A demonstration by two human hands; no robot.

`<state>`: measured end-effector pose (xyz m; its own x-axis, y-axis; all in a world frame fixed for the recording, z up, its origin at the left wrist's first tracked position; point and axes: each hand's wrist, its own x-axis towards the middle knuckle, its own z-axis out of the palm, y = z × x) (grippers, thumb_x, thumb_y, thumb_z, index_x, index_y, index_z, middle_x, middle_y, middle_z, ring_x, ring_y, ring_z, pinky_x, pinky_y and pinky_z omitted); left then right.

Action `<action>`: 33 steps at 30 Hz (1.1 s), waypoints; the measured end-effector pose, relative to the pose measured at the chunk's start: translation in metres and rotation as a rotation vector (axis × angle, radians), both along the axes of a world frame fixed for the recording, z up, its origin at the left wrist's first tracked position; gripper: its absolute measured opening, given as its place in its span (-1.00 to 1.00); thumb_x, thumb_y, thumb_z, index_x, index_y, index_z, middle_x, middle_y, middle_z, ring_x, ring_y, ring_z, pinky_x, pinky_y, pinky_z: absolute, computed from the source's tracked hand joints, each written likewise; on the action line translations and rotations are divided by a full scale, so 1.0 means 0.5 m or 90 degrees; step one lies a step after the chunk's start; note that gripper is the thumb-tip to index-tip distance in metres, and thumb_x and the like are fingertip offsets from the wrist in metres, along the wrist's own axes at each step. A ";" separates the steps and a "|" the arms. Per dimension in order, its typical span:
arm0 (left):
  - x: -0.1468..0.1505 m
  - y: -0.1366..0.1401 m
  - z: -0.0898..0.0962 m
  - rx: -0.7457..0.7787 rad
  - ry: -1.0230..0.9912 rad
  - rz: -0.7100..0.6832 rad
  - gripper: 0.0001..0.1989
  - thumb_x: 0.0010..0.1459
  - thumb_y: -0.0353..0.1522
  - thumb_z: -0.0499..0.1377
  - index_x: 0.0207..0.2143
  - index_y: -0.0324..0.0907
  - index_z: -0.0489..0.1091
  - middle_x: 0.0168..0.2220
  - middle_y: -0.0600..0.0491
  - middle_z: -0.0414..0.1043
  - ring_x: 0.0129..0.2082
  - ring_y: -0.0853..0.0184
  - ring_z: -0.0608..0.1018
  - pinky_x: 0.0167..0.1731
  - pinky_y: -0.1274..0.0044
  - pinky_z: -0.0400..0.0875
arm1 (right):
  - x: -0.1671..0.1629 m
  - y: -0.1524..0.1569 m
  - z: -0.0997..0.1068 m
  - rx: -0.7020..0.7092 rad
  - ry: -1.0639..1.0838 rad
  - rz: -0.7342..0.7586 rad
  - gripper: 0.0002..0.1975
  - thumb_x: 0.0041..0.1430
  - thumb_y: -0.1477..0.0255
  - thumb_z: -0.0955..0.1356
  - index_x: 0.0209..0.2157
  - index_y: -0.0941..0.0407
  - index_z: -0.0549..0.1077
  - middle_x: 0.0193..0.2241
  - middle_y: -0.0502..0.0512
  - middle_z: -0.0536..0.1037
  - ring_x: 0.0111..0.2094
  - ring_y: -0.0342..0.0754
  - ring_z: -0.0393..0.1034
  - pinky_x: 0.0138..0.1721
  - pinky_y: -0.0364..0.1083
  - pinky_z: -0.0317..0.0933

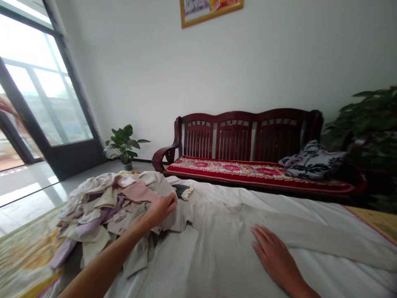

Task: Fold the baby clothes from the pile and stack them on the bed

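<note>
A light grey long-sleeved shirt (220,244) lies spread out in front of me, its neckline at the far side and one sleeve stretched to the right. My right hand (276,256) rests flat on its chest, fingers extended. At the shirt's other sleeve, beside the clothes pile, my left hand (164,209) is closed with bent fingers on pale fabric that looks like that sleeve; the fingertips are partly hidden. The heap of crumpled clothes (93,215), in white, pink, lilac and beige, lies left of the shirt and partly behind my left forearm.
A white sheet (214,190) lies under the shirt. Beyond it stands a dark red wooden bench (234,140) with a red floral cover and a patterned cushion (313,161). A potted plant (124,145) is near the glass door (58,95); larger foliage (372,120) is at right.
</note>
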<state>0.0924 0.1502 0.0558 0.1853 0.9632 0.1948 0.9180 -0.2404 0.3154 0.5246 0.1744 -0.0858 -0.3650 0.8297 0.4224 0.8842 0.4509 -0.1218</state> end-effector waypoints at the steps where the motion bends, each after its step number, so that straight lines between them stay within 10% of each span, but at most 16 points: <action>1: 0.013 0.001 -0.001 -0.026 -0.065 -0.044 -0.77 0.32 -0.33 -0.07 -0.24 -0.15 0.37 -0.44 0.08 0.49 -0.44 0.35 0.51 -0.34 0.52 0.33 | 0.000 -0.001 0.000 -0.002 0.002 0.000 -0.50 0.31 0.21 0.17 0.14 0.13 0.43 0.18 0.21 0.42 0.21 0.14 0.28 0.22 0.18 0.18; 12: -0.056 0.002 0.021 -0.051 0.299 0.114 -0.78 0.15 -0.29 0.16 -0.20 -0.15 0.52 -0.16 -0.14 0.54 -0.09 0.06 0.54 -0.08 0.31 0.30 | -0.003 -0.007 0.009 -0.008 0.013 -0.004 -0.51 0.31 0.23 0.18 0.13 0.15 0.44 0.18 0.22 0.42 0.21 0.13 0.28 0.23 0.17 0.18; 21: 0.038 -0.025 -0.002 -0.125 -0.056 -0.150 -0.65 0.33 -0.24 -0.06 -0.04 -0.06 0.47 -0.10 0.04 0.54 -0.10 0.28 0.54 -0.09 0.51 0.36 | -0.004 -0.009 0.011 -0.015 0.022 -0.005 -0.51 0.31 0.22 0.18 0.13 0.12 0.44 0.17 0.21 0.43 0.20 0.13 0.29 0.22 0.18 0.19; 26: 0.000 0.002 -0.048 -0.060 0.266 0.120 -0.36 0.01 -0.37 0.23 0.19 0.07 0.29 0.25 -0.12 0.21 0.18 -0.06 0.34 0.07 0.17 0.26 | -0.002 -0.008 0.011 -0.010 0.026 0.007 -0.52 0.31 0.23 0.18 0.14 0.10 0.43 0.18 0.20 0.43 0.20 0.14 0.29 0.21 0.19 0.20; 33: -0.004 0.032 -0.044 -0.078 0.317 0.128 -0.65 0.20 -0.50 -0.03 -0.11 -0.12 0.49 -0.11 -0.13 0.43 -0.13 0.14 0.48 -0.20 0.39 0.35 | -0.005 -0.011 0.021 -0.029 0.026 0.001 -0.51 0.31 0.24 0.17 0.14 0.14 0.43 0.19 0.23 0.41 0.21 0.13 0.27 0.23 0.18 0.16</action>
